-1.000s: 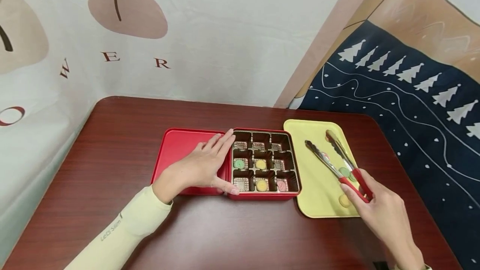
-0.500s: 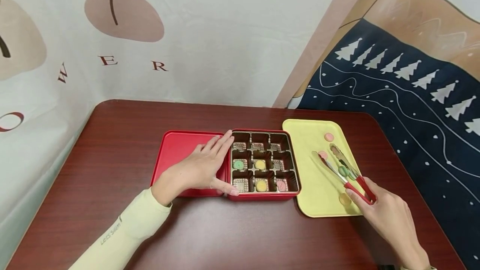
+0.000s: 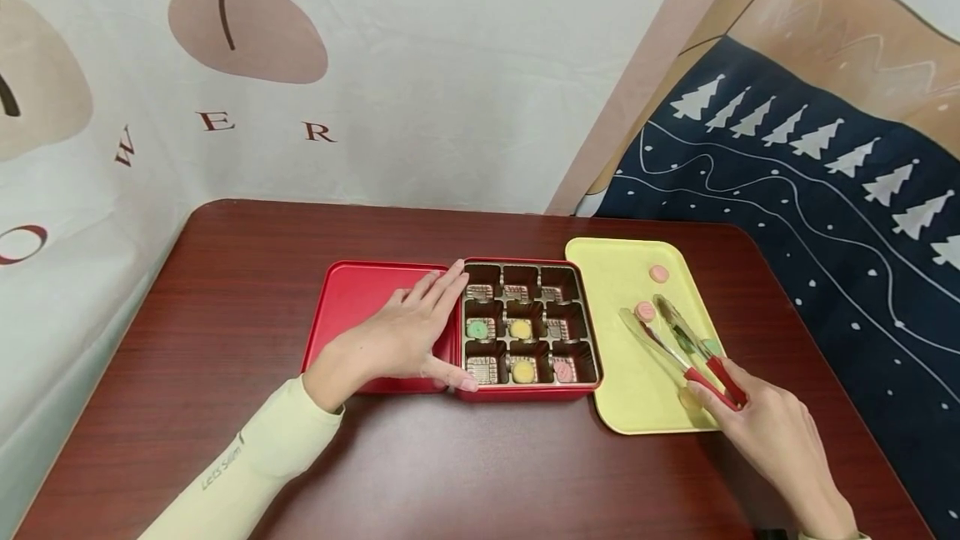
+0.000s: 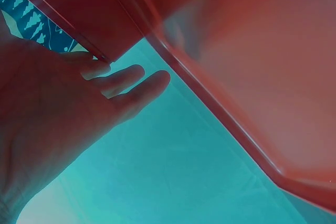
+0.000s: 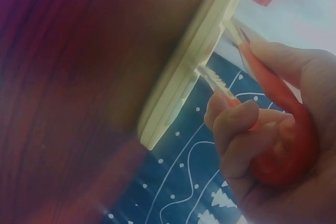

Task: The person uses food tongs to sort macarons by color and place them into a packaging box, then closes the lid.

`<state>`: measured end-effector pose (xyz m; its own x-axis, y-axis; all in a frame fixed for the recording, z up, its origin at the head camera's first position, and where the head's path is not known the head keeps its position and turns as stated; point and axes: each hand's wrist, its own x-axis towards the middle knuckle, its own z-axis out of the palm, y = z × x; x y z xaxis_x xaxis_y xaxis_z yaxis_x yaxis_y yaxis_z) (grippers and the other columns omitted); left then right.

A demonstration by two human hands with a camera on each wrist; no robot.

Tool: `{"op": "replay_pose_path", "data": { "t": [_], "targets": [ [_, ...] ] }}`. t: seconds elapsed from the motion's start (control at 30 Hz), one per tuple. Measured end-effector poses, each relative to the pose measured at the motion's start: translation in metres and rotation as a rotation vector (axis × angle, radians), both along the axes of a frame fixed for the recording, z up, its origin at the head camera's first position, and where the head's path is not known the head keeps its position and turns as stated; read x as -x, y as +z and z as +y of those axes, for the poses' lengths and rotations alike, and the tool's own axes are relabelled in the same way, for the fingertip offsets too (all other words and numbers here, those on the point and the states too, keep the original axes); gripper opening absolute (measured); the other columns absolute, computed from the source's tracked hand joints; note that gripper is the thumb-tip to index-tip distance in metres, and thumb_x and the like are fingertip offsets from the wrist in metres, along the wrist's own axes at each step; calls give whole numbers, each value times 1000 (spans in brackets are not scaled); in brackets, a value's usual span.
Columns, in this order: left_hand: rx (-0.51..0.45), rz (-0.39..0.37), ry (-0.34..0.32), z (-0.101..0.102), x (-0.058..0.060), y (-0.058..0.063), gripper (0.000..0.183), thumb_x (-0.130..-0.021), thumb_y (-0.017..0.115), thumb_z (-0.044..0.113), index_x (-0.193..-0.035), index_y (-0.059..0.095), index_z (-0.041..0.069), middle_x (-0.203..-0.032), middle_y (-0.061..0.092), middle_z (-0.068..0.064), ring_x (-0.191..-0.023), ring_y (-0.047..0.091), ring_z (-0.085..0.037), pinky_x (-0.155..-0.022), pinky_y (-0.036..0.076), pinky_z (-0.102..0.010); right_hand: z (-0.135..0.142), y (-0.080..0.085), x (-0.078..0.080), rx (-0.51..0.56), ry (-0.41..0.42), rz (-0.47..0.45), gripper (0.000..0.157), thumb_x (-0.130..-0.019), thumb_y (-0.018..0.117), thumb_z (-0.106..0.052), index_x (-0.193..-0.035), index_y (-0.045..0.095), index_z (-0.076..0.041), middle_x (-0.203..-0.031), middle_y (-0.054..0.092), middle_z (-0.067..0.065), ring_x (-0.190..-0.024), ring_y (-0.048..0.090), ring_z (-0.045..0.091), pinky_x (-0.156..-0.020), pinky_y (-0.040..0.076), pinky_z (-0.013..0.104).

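Observation:
My right hand (image 3: 776,432) holds red-handled metal tongs (image 3: 705,382) over the yellow tray (image 3: 622,407). The tongs' arms stand apart, their tips on either side of a pink round sweet (image 3: 644,312). In the right wrist view, fingers curl round the red handle (image 5: 273,87). My left hand (image 3: 397,336) lies with straight, spread fingers across the red lid (image 3: 367,286), fingertips and thumb at the left rim of the red box (image 3: 525,393). The box's brown divided insert holds a green sweet (image 3: 477,329), two yellow sweets (image 3: 523,370) and a pink sweet (image 3: 564,370).
Another pink sweet (image 3: 658,273) lies near the tray's far end. A green sweet (image 3: 711,347) and a yellow sweet (image 3: 688,398) are partly hidden by the tongs. Behind the brown table (image 3: 255,273) hangs a pale printed cloth (image 3: 435,107).
The tongs have drawn back toward me and their tips have come closer together, uncovering the far pink sweet. They then shifted slightly to the near pink one. My left hand stays put.

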<state>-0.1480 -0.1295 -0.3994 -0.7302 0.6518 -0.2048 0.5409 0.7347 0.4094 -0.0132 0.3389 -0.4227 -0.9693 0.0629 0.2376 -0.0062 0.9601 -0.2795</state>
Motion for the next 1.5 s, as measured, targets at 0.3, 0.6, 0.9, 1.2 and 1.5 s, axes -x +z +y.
{"op": "replay_pose_path", "data": {
  "t": [0.3,0.6,0.9,1.2,1.5],
  "targets": [
    [-4,9,-3,-1,0,0,146,-78,80,84,-175,6,3,-183,-5,-10,-164,12,-46,-125,23,-69,-9,-3,-1,20,12,48,49,-85,95,-32,-122,82,-3,-74,74,14,-65,67,40,-53,46,55],
    [3,2,-5,0,0,0,146,-79,80,83,-175,6,3,-183,-5,-11,-164,12,-46,-125,24,-70,-15,-3,-4,39,0,59,44,-85,95,-28,-119,83,-2,-79,76,20,-66,69,41,-54,48,57],
    [-6,-15,1,0,0,0,145,-80,81,82,-175,4,3,-183,-6,-10,-165,10,-45,-124,23,-72,-16,-4,-5,43,15,79,41,-87,93,-22,-120,83,-1,-60,67,4,-56,56,24,-50,41,45],
    [-14,-8,1,0,0,0,146,-79,80,83,-175,5,3,-183,-5,-11,-164,11,-46,-124,23,-71,-14,-2,-7,36,27,116,40,-85,94,-19,-119,84,-2,-62,69,7,-56,56,24,-49,41,46],
    [-32,-14,-4,-1,0,0,144,-80,80,83,-175,6,3,-183,-4,-11,-164,11,-46,-124,23,-71,-22,12,-10,70,30,144,40,-84,96,-19,-122,85,-8,-51,46,-18,-50,35,7,-45,29,30]
  ]
}}
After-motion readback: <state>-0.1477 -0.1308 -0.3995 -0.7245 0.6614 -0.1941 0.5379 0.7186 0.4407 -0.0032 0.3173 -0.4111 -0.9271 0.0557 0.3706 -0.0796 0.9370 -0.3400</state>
